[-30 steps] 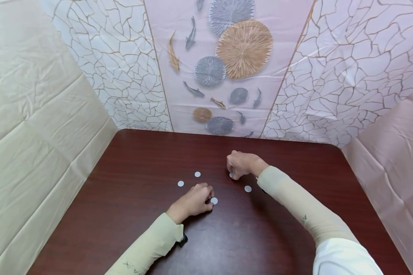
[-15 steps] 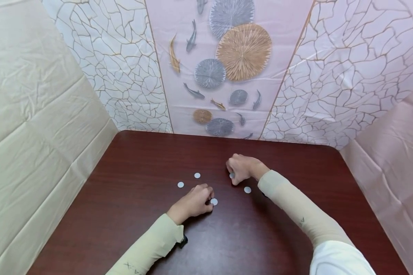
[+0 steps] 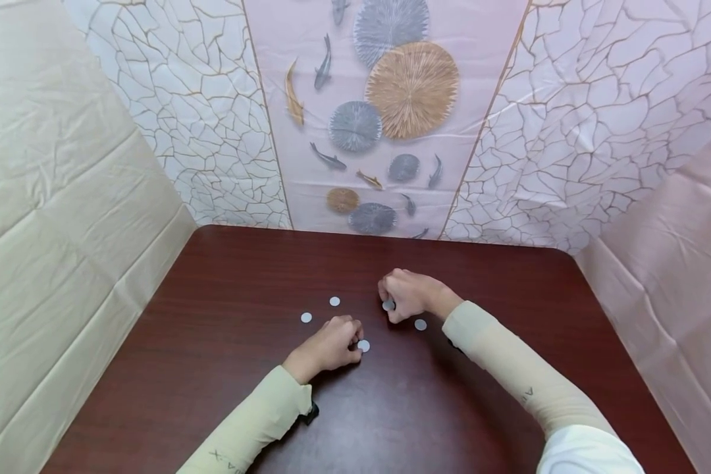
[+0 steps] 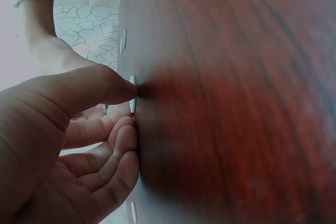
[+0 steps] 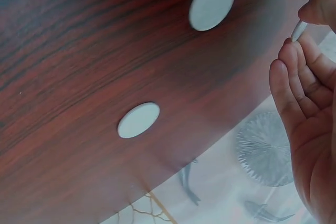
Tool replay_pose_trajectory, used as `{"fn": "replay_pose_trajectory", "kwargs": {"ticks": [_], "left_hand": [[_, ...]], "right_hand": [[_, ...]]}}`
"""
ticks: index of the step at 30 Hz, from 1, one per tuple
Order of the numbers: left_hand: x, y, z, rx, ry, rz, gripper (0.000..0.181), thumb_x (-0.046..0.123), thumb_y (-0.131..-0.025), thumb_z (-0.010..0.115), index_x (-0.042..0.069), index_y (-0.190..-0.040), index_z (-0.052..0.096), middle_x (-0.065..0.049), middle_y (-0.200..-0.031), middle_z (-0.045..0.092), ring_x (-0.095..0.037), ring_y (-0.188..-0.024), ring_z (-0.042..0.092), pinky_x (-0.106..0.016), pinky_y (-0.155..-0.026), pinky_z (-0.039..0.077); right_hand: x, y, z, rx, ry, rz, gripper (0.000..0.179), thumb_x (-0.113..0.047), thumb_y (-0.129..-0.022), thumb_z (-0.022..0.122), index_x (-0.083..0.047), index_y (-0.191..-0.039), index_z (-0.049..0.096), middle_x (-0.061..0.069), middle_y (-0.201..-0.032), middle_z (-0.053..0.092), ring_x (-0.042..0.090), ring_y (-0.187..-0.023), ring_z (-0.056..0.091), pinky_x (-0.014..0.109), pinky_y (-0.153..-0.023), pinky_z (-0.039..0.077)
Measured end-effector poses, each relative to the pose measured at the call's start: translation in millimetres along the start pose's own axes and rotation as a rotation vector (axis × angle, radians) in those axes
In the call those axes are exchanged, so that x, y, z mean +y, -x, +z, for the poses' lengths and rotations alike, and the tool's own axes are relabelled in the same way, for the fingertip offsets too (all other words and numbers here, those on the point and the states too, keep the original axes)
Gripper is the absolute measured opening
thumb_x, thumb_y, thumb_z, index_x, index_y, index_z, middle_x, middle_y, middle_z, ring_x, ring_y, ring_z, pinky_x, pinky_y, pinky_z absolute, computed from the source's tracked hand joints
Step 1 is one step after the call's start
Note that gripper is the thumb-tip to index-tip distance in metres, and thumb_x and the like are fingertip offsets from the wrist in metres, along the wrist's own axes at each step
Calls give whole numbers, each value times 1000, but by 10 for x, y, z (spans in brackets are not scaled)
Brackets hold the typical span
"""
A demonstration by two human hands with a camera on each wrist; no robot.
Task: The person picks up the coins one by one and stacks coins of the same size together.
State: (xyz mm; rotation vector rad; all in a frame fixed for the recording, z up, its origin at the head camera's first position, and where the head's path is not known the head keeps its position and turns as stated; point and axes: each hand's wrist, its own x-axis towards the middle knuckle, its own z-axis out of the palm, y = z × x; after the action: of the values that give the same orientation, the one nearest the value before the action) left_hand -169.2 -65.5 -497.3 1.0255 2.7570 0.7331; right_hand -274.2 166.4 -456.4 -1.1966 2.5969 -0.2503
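Observation:
My left hand [image 3: 330, 343] rests low at the table's middle, thumb and index finger at opposite edges of a small white disc [image 3: 364, 346]. The left wrist view shows that disc [image 4: 133, 94] edge-on, pinched between them, close to the tabletop. Farther back and to the right, my right hand [image 3: 413, 293] pinches another white disc [image 3: 388, 305], which looks greyer than the others. Seen from the right wrist, this disc [image 5: 298, 30] is tilted between thumb and fingertips, and the other fingers are bent alongside.
Two white discs [image 3: 334, 301] [image 3: 306, 317] lie flat beyond the left hand. Another disc [image 3: 421, 324] lies just below the right wrist. The dark red-brown table [image 3: 243, 263] meets a patterned cloth backdrop [image 3: 355, 184], with plain cloth along both sides.
My right thumb has come round toward the near edge of its disc, and hand and disc have shifted slightly left. The left hand keeps its place. The head view has shifted a little.

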Motion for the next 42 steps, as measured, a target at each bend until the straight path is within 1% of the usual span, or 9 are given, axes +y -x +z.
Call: {"fn": "replay_pose_trajectory", "kwargs": {"ticks": [6, 11, 15, 18, 23, 29, 36, 42], "left_hand": [[-38, 5, 36, -5, 1, -8, 13, 8, -84, 78, 7, -91, 67, -1, -84, 60, -12, -76, 53, -26, -68, 47], [-52, -2, 36, -7, 19, -21, 13, 9, -84, 78, 7, -93, 69, -2, -87, 63, -13, -80, 57, -26, -71, 50], [-46, -6, 19, -26, 48, -37, 12, 8, -86, 78, 6, -95, 69, -3, -89, 65, -13, -82, 59, -26, -73, 51], [-34, -8, 4, -29, 53, -32, 12, 8, -87, 77, 6, -95, 69, -5, -90, 65, -14, -81, 59, -26, -73, 51], [-18, -17, -13, -8, 42, -22, 12, 8, -85, 77, 6, -95, 69, -5, -89, 66, -15, -81, 59, -27, -72, 51], [3, -12, -35, -12, 53, -28, 12, 7, -86, 77, 5, -96, 69, -5, -89, 65, -14, -81, 59, -27, -72, 51], [-2, -6, -42, -4, 58, -18, 13, 5, -83, 77, 5, -93, 69, -5, -85, 63, -12, -79, 53, -25, -70, 47], [-10, -12, -39, -15, 64, -22, 12, 4, -84, 77, 5, -88, 66, -5, -82, 60, -12, -77, 48, -25, -67, 43]], "right_hand": [[-113, 64, -16, 20, 11, -12, 21, -21, -77, 80, -13, -93, 71, -3, -87, 70, 2, -72, 63, 20, -67, 55], [-209, 119, -35, 46, 28, -28, 20, -23, -78, 81, -13, -93, 71, -2, -87, 71, 2, -71, 62, 19, -66, 54], [-297, 143, -34, 65, 34, -52, 22, -23, -77, 83, -11, -91, 71, -1, -84, 71, 3, -71, 63, 19, -65, 54], [-368, 156, -20, 78, 37, -60, 22, -24, -77, 84, -11, -90, 71, -2, -83, 71, 3, -70, 62, 18, -65, 53], [-472, 174, 27, 78, 24, -58, 17, -22, -79, 80, -12, -91, 72, -1, -85, 72, 1, -67, 61, 18, -63, 52], [-570, 188, 110, 79, 19, -55, 20, -22, -77, 81, -11, -92, 73, -2, -87, 73, 0, -70, 63, 17, -65, 53], [-644, 183, 219, 94, -22, -89, 18, -19, -76, 82, -10, -90, 74, -1, -86, 73, -1, -70, 61, 14, -64, 52], [-676, 173, 320, 110, -74, -113, 17, -17, -75, 83, -11, -89, 75, -2, -87, 73, -3, -69, 61, 13, -62, 51]]}}
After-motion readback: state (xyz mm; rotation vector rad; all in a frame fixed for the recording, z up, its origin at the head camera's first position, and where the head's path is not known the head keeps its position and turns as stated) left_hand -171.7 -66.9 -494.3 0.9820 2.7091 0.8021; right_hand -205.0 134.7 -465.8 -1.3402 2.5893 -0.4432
